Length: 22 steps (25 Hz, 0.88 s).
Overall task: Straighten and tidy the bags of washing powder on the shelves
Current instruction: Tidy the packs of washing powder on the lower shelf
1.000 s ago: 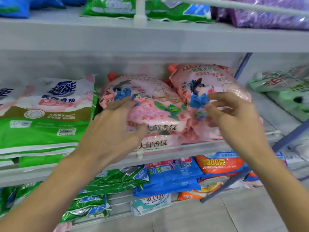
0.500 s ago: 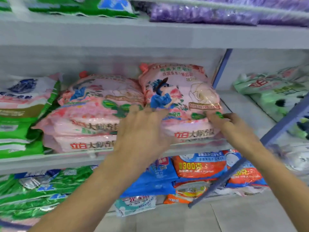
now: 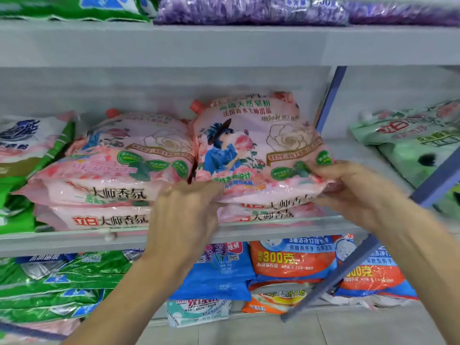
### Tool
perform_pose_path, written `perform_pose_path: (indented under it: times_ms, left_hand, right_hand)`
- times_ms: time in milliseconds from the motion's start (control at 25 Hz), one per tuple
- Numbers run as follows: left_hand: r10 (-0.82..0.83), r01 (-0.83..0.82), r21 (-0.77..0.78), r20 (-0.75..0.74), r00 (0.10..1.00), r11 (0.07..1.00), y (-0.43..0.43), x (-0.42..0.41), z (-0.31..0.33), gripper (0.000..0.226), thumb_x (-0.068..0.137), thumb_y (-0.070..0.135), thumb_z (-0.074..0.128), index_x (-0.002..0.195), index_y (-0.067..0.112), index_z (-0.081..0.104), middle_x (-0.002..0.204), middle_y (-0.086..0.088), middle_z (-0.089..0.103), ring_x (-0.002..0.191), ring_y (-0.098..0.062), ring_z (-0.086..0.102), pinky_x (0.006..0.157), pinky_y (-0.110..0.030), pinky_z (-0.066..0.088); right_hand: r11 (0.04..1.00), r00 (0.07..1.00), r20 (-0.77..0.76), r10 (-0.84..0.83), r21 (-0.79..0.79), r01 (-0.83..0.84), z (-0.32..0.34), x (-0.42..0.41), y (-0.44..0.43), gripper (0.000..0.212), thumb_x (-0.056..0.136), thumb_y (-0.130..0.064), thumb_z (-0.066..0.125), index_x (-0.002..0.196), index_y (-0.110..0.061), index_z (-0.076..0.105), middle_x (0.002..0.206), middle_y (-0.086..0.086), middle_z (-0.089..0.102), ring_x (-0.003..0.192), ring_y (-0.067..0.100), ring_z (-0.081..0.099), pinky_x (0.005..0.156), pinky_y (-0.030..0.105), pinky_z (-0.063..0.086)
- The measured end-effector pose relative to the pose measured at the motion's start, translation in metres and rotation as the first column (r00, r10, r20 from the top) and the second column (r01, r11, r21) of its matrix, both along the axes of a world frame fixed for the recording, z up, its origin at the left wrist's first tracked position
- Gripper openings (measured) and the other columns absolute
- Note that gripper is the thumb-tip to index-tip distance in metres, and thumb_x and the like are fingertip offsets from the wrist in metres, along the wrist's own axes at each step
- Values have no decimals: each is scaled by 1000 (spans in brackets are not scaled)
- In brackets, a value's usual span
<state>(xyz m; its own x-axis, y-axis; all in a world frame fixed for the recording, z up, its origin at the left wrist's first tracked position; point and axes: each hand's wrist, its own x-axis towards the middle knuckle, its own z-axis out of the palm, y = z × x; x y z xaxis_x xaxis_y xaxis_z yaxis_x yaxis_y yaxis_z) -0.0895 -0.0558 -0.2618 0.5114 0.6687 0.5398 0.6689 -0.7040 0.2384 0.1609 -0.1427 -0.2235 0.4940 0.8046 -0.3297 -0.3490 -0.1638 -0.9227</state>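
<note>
Lying atop the right of 2 pink stacks on the middle shelf [image 3: 62, 239], the top pink bag [image 3: 251, 150] is held at its front edge: the left hand [image 3: 184, 210] curls its fingers on the left corner, and the right hand [image 3: 358, 192] pinches the right corner. To the left lie green bags [image 3: 15, 195], with purple bags [image 3: 249, 9] above.

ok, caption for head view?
Left hand and right hand hold the top pink bag of the right-hand stack on the middle shelf.
</note>
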Motion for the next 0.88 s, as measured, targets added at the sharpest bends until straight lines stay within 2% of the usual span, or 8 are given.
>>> perform_pose_path:
  times_ms: [120,240,320,360,480,680,800,880]
  left_hand:
    - [-65,31,-204,-161,985,979,13,6,35,22,77,26,72,97,35,75,80,14,71,73,-18,63,72,-32,53]
    - [-154,152,-410,27,988,899,52,39,67,34,97,37,56,129,39,68,124,21,66,112,-6,62,96,-21,40]
    - [-168,122,-412,-77,983,903,88,71,65,43,107,43,41,149,41,46,158,12,41,147,-14,36,112,-21,24]
    - [-171,89,-416,-163,972,905,104,80,55,47,109,46,33,156,45,32,168,9,24,155,-16,19,120,-26,14]
    - [-80,-32,-461,-220,972,887,137,92,34,51,106,60,17,156,57,6,171,14,-8,158,-21,-2,125,-40,0]
    - [-100,4,-484,-173,980,875,146,90,30,51,108,53,12,159,50,6,170,15,-6,158,-18,2,120,-29,0]
    - [-102,-3,-502,-180,978,865,148,90,34,49,109,52,13,157,55,6,169,19,-7,158,-19,3,124,-33,3]
    - [-99,-10,-481,-200,975,876,146,91,33,48,110,50,14,157,56,7,169,19,-6,158,-20,3,125,-36,5]
  right_hand:
    - [999,981,-192,11,32,-5,-17,10,-16,24,90,-19,62,110,-9,70,99,10,79,87,23,78,68,35,65]
    - [994,975,-200,-95,-74,81,-30,23,-22,21,97,-5,55,110,2,69,87,11,79,73,18,78,57,22,61]
    - [990,977,-171,-125,-78,113,-35,25,-23,17,97,-4,57,105,2,70,81,10,79,67,15,77,53,18,58]
    - [990,983,-134,-125,-79,115,-38,23,-23,15,97,-4,58,102,2,71,79,11,78,65,15,76,52,17,57]
    - [985,987,11,-160,-65,160,-35,19,-23,13,95,-9,64,91,2,70,71,10,77,58,13,74,53,18,58]
    - [971,945,225,-237,62,229,-4,16,-34,17,89,-13,73,79,1,74,73,12,75,62,19,71,63,22,61]
    - [964,900,375,-223,-53,262,-21,10,-40,30,88,-17,77,60,-9,75,64,6,75,57,15,71,69,28,62]
    - [965,913,344,-217,-68,254,-29,10,-43,30,87,-12,76,57,-9,74,64,6,75,58,18,72,68,28,62]
